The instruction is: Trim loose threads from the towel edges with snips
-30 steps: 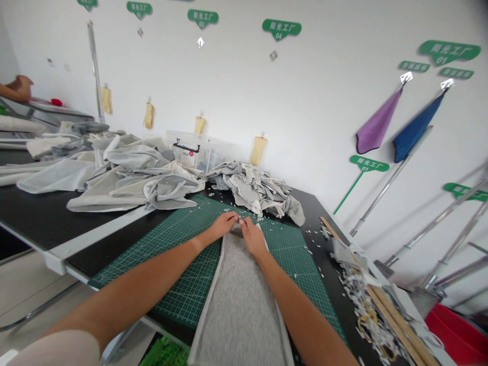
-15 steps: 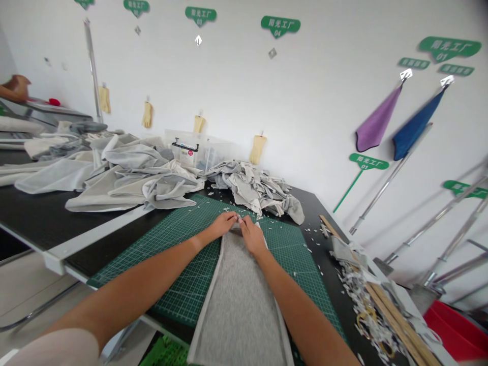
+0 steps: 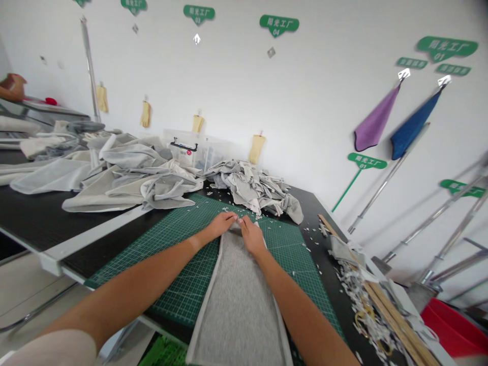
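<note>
Here, the left hand (image 3: 224,222) and right hand (image 3: 251,235) are pinching grey cloth (image 3: 240,300).
It's looking soft, light, and easiest held by its edges.

A white wall (image 3: 324,91) bearing green signs (image 3: 279,24) and 4 yellow gloves (image 3: 256,149) stands behind a black table (image 3: 34,213).

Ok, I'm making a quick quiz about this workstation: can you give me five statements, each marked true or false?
1. The left hand and right hand meet at the far end of the gray fabric piece. True.
2. The purple cloth hangs right of the blue cloth. False: the purple cloth hangs left of the blue cloth.
3. The green cutting mat carries a grid. True.
4. The left hand grips the wooden slats. False: the wooden slats lie among scraps on the right.
5. The clear plastic bin stands beyond the cutting mat. True.
</note>
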Demonstrator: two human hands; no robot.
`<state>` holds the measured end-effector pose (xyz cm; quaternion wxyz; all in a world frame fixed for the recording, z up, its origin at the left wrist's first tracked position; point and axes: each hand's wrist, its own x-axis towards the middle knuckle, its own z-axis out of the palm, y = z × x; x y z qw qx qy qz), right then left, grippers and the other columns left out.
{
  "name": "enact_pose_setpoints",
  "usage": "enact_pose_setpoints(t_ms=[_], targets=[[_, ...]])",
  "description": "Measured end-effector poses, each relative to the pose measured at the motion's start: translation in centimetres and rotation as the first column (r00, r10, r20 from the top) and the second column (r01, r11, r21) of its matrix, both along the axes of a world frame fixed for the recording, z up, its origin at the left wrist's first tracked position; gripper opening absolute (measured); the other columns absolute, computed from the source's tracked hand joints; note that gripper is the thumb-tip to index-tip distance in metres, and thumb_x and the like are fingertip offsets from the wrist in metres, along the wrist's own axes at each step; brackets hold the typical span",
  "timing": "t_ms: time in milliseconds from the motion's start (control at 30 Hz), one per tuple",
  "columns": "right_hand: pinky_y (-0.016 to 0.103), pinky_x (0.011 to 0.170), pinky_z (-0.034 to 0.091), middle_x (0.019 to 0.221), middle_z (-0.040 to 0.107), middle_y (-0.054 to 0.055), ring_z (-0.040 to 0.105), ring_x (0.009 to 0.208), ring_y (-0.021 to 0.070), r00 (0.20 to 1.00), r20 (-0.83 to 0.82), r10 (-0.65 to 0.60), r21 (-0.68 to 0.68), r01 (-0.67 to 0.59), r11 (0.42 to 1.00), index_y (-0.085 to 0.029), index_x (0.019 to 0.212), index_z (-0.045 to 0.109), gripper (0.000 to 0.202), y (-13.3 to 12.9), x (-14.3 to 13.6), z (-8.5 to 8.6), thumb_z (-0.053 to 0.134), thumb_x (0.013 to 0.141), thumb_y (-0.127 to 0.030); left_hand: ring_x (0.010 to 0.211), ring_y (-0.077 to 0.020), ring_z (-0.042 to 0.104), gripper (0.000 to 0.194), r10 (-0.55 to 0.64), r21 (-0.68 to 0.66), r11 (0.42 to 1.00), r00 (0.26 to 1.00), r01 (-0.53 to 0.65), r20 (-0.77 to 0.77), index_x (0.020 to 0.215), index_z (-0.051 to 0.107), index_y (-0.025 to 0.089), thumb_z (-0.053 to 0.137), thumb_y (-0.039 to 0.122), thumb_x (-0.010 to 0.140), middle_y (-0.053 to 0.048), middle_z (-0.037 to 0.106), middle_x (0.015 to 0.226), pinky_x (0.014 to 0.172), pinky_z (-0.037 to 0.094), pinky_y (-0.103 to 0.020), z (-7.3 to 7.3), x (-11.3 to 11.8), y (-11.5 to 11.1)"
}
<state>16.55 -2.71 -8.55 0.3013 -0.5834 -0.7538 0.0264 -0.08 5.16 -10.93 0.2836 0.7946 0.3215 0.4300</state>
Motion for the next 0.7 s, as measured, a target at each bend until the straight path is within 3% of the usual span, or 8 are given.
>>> enact_pose_setpoints(t_ms=[167, 333, 433, 567, 700], targets=[[0.025, 0.066, 0.032, 0.081, 0.063, 0.001, 0.058, 0.074, 0.0189, 0.986, -0.16, -0.046, -0.012, 0.045, 0.999, -0.024, 0.097, 0.054, 0.045, 0.3, 0.0, -0.1, 0.021, 0.102, -0.054, 0.078, -0.0153, 0.057, 0.038, 0.016, 0.005, 1.0, 1.0, -0.016, 0.016, 0.082, 0.065, 0.015, 0.042, 0.041, 0.095, -0.002, 0.066, 0.079, 0.074, 0.044, -0.024, 0.0, 0.1, 0.0], [0.024, 0.068, 0.036, 0.081, 0.063, -0.001, 0.059, 0.078, 0.0179, 0.938, -0.302, -0.17, -0.038, 0.166, 0.985, -0.024, 0.091, 0.056, 0.047, 1.1, 0.6, 0.0, 0.025, 0.099, -0.059, 0.079, -0.0159, 0.062, 0.031, 0.087, -0.027, 0.996, 0.996, -0.087, 0.031, 0.091, 0.069, 0.016, 0.047, 0.039, 0.093, -0.003, 0.07, 0.084, 0.074, 0.046, -0.025, 0.1, 0.1, -0.4], [0.025, 0.069, 0.038, 0.086, 0.066, 0.0, 0.062, 0.082, 0.0192, 0.94, -0.207, -0.27, -0.066, 0.262, 0.963, -0.025, 0.098, 0.057, 0.037, 1.4, 1.3, 0.5, 0.038, 0.095, -0.057, 0.077, -0.0159, 0.063, 0.028, 0.189, -0.066, 0.98, 0.982, -0.187, 0.019, 0.097, 0.069, 0.017, 0.051, 0.038, 0.092, -0.003, 0.072, 0.086, 0.071, 0.046, -0.025, 0.5, -0.2, -0.9], [0.03, 0.075, 0.041, 0.092, 0.07, 0.007, 0.067, 0.087, 0.0237, 0.902, 0.046, -0.428, -0.131, 0.431, 0.893, -0.022, 0.113, 0.053, 0.03, 1.2, 2.5, 1.1, 0.046, 0.093, -0.043, 0.08, -0.0168, 0.064, 0.025, 0.355, -0.066, 0.93, 0.931, -0.361, -0.087, 0.096, 0.07, 0.021, 0.051, 0.036, 0.093, -0.003, 0.073, 0.089, 0.073, 0.045, -0.025, 1.0, -0.9, -1.3], [0.037, 0.083, 0.044, 0.103, 0.069, 0.018, 0.068, 0.098, 0.0299, 0.834, 0.223, -0.504, -0.211, 0.546, 0.811, -0.014, 0.123, 0.048, 0.036, 0.9, 3.5, 1.4, 0.044, 0.093, -0.034, 0.091, -0.0211, 0.064, 0.028, 0.558, 0.032, 0.819, 0.783, -0.573, -0.276, 0.09, 0.07, 0.022, 0.047, 0.036, 0.095, -0.007, 0.072, 0.095, 0.078, 0.044, -0.029, 1.4, -1.5, -1.4]])
